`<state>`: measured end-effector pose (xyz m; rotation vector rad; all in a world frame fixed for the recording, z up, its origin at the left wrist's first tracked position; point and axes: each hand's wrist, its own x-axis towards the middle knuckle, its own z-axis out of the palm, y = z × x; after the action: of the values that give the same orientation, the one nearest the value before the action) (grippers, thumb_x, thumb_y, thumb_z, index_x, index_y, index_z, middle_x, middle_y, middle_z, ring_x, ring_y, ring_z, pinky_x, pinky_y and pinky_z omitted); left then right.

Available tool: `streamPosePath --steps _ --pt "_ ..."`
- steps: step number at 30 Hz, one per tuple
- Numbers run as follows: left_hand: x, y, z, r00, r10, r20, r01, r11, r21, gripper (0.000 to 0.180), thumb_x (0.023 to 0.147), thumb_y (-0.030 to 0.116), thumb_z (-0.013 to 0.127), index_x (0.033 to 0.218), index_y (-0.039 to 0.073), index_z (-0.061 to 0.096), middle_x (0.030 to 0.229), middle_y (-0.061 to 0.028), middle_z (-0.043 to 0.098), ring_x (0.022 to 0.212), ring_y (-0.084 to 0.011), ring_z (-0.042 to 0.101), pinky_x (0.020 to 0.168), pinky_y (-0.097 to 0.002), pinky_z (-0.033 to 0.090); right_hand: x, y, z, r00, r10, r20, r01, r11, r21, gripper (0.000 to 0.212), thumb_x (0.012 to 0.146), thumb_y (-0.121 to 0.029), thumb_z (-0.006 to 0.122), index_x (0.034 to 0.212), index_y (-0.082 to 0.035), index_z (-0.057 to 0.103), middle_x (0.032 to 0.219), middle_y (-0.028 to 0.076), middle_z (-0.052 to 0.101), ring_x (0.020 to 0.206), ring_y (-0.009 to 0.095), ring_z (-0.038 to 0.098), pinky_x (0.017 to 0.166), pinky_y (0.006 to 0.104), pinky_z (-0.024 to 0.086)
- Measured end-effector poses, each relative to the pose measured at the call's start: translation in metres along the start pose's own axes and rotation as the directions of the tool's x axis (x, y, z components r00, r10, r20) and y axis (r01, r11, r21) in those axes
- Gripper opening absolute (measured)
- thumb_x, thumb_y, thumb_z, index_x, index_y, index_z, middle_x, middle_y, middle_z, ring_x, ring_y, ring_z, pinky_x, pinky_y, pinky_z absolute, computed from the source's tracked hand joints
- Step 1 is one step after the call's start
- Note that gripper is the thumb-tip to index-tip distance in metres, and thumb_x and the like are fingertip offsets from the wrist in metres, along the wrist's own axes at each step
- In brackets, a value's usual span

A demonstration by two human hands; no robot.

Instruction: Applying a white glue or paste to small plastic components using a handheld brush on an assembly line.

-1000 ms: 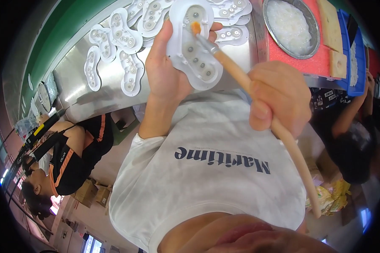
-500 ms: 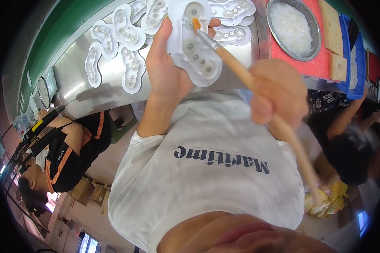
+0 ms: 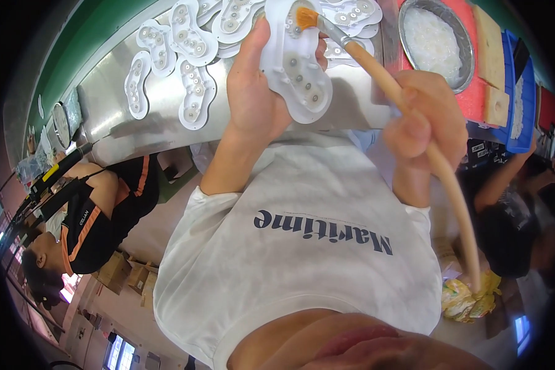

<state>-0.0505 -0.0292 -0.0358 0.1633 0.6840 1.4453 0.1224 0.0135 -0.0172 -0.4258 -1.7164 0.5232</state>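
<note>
My left hand [image 3: 256, 92] is closed round the side of a white plastic housing [image 3: 301, 102], a long curvy shell with small gears set in its recesses. My right hand [image 3: 427, 120] grips a long wooden-handled paintbrush [image 3: 376, 69]. Its orange bristles [image 3: 306, 18] reach over the gears at the upper end of the housing; whether they touch is hard to tell. Behind and left of the held piece, several similar white housings with gears [image 3: 192, 34] lie on the metal table, some overlapping.
A round metal bowl [image 3: 403, 32] of whitish translucent grease-like stuff rests on a red mat [image 3: 468, 102] at the right. Beyond it are wooden blocks [image 3: 488, 49] and a blue tray [image 3: 509, 117]. The steel tabletop [image 3: 129, 139] runs leftward. Other people [image 3: 98, 228] are at both sides.
The brush tip has shifted up and right on the housing, and its bristles now look spread wider. Both hands and the housing sit slightly further right in view.
</note>
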Motion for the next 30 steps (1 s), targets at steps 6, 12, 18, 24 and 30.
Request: streamPosePath --steps 6,12,18,24,30 --pt "0.000 0.002 0.011 1.000 0.002 -0.022 -0.002 1.000 0.029 0.054 0.098 0.041 0.027 0.121 -0.002 0.050 0.107 -0.0188 0.061 0.085 -0.0218 0.059 0.080 -0.0355 0.048 0.001 -0.002 0.009 0.972 -0.226 0.064 0.221 0.972 0.081 0.018 0.088 -0.012 0.058 0.081 0.004 0.055 0.057 0.012 0.057 0.046 0.023 0.056 0.040 0.0313 0.047" --pt "-0.003 0.004 0.008 0.997 -0.071 0.033 0.072 0.997 -0.034 0.053 0.097 0.040 0.028 0.122 -0.002 0.049 0.108 -0.0192 0.060 0.086 -0.0224 0.059 0.081 -0.0366 0.047 0.003 -0.001 0.001 0.995 -0.085 -0.044 0.089 0.993 0.083 0.018 0.088 -0.012 0.058 0.083 0.005 0.053 0.057 0.012 0.057 0.044 0.022 0.055 0.038 0.0301 0.046" --pt "-0.002 0.009 0.010 0.994 -0.084 0.074 0.093 0.989 -0.113 0.052 0.096 0.039 0.032 0.122 -0.002 0.049 0.108 -0.0189 0.060 0.088 -0.0238 0.059 0.079 -0.0383 0.048 0.004 0.004 -0.009 0.996 -0.071 0.050 0.072 0.997 -0.020 0.024 0.094 -0.019 0.049 0.092 0.005 0.052 0.074 0.022 0.060 0.060 0.025 0.058 0.051 0.0329 0.047" --pt "0.001 0.022 0.011 0.998 -0.065 0.018 0.065 0.997 -0.040 0.051 0.097 0.039 0.032 0.123 -0.002 0.048 0.111 -0.0200 0.060 0.092 -0.0260 0.059 0.083 -0.0395 0.048 0.017 -0.009 0.006 0.991 -0.069 0.116 0.063 0.997 0.051 0.020 0.087 -0.013 0.060 0.081 0.006 0.056 0.063 0.014 0.059 0.049 0.023 0.058 0.044 0.0318 0.049" --pt "0.091 0.104 -0.021 1.000 -0.010 -0.026 0.015 0.983 0.182 0.045 0.095 0.033 0.042 0.123 -0.001 0.049 0.109 -0.0189 0.061 0.095 -0.0260 0.061 0.081 -0.0391 0.050 0.025 0.004 -0.004 0.971 0.146 -0.192 -0.157 0.987 -0.040 0.034 0.095 -0.029 0.042 0.088 0.004 0.046 0.060 0.022 0.056 0.047 0.027 0.055 0.042 0.0344 0.045"
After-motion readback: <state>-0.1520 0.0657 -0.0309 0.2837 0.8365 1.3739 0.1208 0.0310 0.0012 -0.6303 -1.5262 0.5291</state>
